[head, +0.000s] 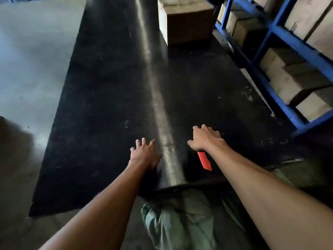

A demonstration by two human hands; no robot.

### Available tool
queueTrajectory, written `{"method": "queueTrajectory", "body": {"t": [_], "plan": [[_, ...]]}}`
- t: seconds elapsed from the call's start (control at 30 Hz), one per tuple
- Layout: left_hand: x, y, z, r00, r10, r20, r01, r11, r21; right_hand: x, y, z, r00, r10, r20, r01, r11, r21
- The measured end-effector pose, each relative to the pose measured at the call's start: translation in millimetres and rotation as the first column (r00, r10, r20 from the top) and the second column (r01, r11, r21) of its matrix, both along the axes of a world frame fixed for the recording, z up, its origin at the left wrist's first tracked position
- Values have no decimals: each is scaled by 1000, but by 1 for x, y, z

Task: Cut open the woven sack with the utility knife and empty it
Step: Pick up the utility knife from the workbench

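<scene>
A crumpled green woven sack (177, 222) lies at the near edge of a black floor mat (108, 105), between my forearms. My left hand (144, 154) reaches forward with its fingers spread, low over the mat beside a raised, shiny crease. My right hand (205, 138) is also stretched out with fingers spread, holding nothing. The red utility knife (204, 160) lies on the mat just under my right wrist, partly hidden by it. I cannot see its blade.
A cardboard box (187, 22) stands at the far end of the mat. Blue metal shelving (288, 51) filled with boxes runs along the right side. Grey concrete floor (30, 56) lies to the left. More green fabric (299, 174) shows behind my right forearm.
</scene>
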State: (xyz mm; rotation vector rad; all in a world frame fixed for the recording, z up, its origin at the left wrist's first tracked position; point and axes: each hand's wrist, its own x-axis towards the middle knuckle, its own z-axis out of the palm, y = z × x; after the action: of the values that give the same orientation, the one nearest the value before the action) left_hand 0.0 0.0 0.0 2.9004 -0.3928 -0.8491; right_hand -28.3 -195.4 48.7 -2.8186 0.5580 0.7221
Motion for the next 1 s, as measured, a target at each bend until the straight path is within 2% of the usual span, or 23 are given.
{"method": "queueTrajectory", "body": {"t": [0.1,0.17,0.33,0.43,0.57,0.77,1.0], "plan": [[-15,2,-59,998,38,-51,-37,999,11,-5,-3,-54,997,-44,-62,39,997,-70],[-33,0,-97,996,81,-24,-81,997,-1,-14,-3,-87,994,-92,-51,86,990,-112],[-60,-15,-158,962,176,210,-155,981,-115,-19,-8,-139,961,-205,184,232,963,-135],[-66,-20,-175,928,183,325,-157,982,-105,-17,-10,-154,931,-231,281,282,947,-155],[-67,-23,-187,900,183,397,-168,983,-74,-13,-25,-166,915,-225,335,289,945,-155],[-67,-24,-192,886,192,421,-174,981,-81,-16,-48,-173,902,-234,362,246,969,12],[-67,-23,-191,879,189,438,-168,982,-86,-53,-30,-166,822,-395,409,323,917,236]]}}
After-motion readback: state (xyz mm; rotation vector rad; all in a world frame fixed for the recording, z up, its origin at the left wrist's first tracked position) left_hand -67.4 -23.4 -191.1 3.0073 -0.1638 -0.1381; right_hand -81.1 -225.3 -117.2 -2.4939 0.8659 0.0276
